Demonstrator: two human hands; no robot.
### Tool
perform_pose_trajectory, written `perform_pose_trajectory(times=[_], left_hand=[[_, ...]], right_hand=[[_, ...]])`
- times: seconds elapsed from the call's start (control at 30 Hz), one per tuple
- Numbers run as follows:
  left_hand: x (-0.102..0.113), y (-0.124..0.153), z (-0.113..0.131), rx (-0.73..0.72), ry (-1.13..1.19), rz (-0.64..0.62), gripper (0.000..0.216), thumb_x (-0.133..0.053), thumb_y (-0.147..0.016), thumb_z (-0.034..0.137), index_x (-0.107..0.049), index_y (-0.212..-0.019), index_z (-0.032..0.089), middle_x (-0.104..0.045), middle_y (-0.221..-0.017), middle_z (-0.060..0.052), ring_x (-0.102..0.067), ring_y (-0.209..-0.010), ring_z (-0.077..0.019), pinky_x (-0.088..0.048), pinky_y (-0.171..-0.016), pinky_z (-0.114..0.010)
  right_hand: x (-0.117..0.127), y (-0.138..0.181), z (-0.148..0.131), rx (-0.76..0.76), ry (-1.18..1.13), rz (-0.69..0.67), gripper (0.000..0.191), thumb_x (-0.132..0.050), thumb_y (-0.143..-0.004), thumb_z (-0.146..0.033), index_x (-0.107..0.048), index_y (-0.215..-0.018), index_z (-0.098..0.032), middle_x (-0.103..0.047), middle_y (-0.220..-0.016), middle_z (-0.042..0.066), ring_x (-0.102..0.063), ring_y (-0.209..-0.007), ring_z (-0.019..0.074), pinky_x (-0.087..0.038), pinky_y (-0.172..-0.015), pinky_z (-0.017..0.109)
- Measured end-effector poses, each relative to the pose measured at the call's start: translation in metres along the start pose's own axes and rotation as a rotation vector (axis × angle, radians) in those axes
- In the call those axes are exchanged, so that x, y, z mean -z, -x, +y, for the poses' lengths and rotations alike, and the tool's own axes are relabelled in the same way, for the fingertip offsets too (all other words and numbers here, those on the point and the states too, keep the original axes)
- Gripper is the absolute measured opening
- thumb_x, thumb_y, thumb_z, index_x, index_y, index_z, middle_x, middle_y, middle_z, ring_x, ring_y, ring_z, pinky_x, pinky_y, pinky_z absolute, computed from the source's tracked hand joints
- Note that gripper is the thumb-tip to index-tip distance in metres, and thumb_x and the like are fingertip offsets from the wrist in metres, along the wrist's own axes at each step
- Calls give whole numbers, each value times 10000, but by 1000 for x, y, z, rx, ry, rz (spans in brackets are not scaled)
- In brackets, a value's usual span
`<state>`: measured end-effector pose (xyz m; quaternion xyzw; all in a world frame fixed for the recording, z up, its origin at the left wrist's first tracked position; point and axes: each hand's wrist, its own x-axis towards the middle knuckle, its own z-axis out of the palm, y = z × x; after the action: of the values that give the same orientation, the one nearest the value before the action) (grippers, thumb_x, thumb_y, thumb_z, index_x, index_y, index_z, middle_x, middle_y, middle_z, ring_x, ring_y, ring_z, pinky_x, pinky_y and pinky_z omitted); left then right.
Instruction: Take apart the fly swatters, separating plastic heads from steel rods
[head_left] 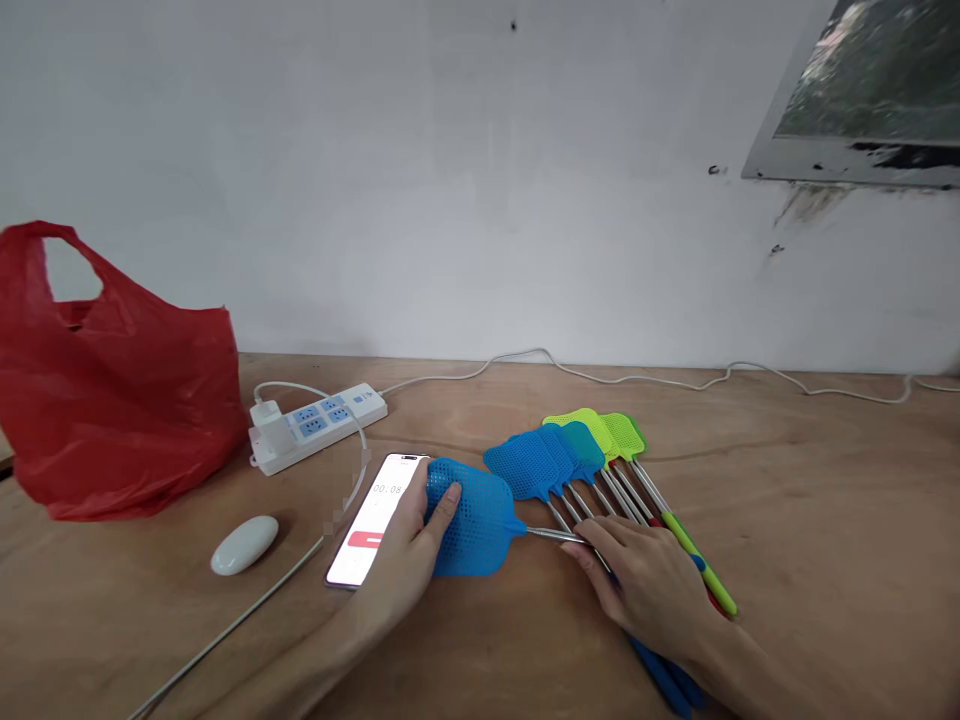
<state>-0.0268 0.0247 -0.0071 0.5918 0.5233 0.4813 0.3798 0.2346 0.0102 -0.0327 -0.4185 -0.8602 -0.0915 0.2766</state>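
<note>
A blue fly swatter lies across the middle of the view, its perforated head to the left. My left hand grips the head's left edge, thumb on top and fingers behind. On its metal rod, my right hand is closed, with thumb and fingertips around the shaft. Beneath and beyond that hand, several more fly swatters are fanned out, with blue, teal and yellow-green heads. One green-yellow handle shows to the right. My right hand hides parts of the other rods and handles.
A phone with a lit timer screen lies by my left hand. Left of it are a white mouse-like object, a power strip with a plugged-in charger and a red plastic bag. A white cable runs along the wall.
</note>
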Motion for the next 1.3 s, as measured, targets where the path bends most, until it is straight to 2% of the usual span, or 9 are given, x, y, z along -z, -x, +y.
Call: perform_pose_trajectory(times=[0.23, 0.37, 0.53, 0.63, 0.73, 0.87, 0.93, 1.13, 1.3], left_hand=[[-1, 0, -6, 30, -20, 8, 319, -574, -906, 564, -547, -875, 248, -599, -801, -8, -576, -837, -267, -454, -859, -386], [0, 0, -8, 33, -37, 38, 315, -591, -896, 552, -599, -964, 245, -658, -915, -37, -598, -963, -290, -434, -940, -397], [1, -3, -2, 115, 84, -37, 342, -628, -885, 579, -602, -954, 244, -649, -848, -12, -623, -865, -259, -491, -836, -363], [4, -9, 3, 136, 258, 14, 416, -606, -904, 592, -602, -1172, 273, -674, -1110, -39, -624, -1065, -267, -502, -872, -343], [4, -13, 3, 45, 411, 109, 512, -549, -932, 596, -527, -1328, 273, -613, -1305, -68, -575, -1196, -269, -499, -946, -372], [0, -10, -1, 38, 318, 97, 464, -582, -916, 549, -577, -1262, 239, -612, -1327, -82, -566, -1223, -274, -486, -991, -395], [-2, -6, -2, 15, 203, 38, 398, -611, -902, 507, -613, -1195, 238, -632, -1298, -82, -577, -1216, -278, -486, -987, -391], [-5, 0, 1, -53, 11, -60, 269, -598, -901, 461, -640, -1053, 242, -662, -1198, -86, -631, -1095, -287, -504, -922, -399], [-5, 3, -1, -85, -101, -118, 223, -543, -945, 438, -624, -1050, 260, -664, -1109, -72, -641, -1009, -276, -500, -826, -376]], right_hand=[[1, 1, -5, 43, 89, 44, 404, -323, -1083, -308, -592, -798, -208, -683, -683, 19, -628, -563, 157, -283, -521, 309], [-2, 3, -5, 22, 87, 9, 347, -360, -1075, -311, -586, -830, -212, -675, -672, 10, -628, -563, 160, -267, -516, 311], [-1, 2, -6, -42, 32, -7, 347, -371, -1066, -356, -584, -824, -226, -690, -676, 18, -632, -558, 171, -256, -501, 310], [5, -4, -5, -151, -123, -26, 255, -390, -1056, -354, -586, -941, -238, -691, -690, -3, -632, -544, 176, -292, -495, 295], [11, -10, -1, -361, -392, 3, 222, -392, -1044, -384, -556, -990, -244, -618, -628, -36, -584, -478, 164, -341, -479, 280], [15, -14, 1, -601, -955, -34, 288, -400, -1014, -481, -477, -1140, -234, -652, -732, -25, -593, -445, 146, -443, -462, 273], [16, -14, -3, -617, -1032, -76, 340, -440, -993, -475, -448, -1222, -223, -670, -706, -22, -609, -475, 159, -459, -481, 276], [2, -8, -18, -380, -560, -98, 275, -483, -945, -251, -536, -1212, -218, -542, -550, -71, -544, -481, 155, -334, -493, 267], [-13, -5, -20, -251, -191, -34, 190, -506, -887, -185, -622, -1032, -223, -653, -764, 22, -658, -709, 224, -408, -598, 310]])
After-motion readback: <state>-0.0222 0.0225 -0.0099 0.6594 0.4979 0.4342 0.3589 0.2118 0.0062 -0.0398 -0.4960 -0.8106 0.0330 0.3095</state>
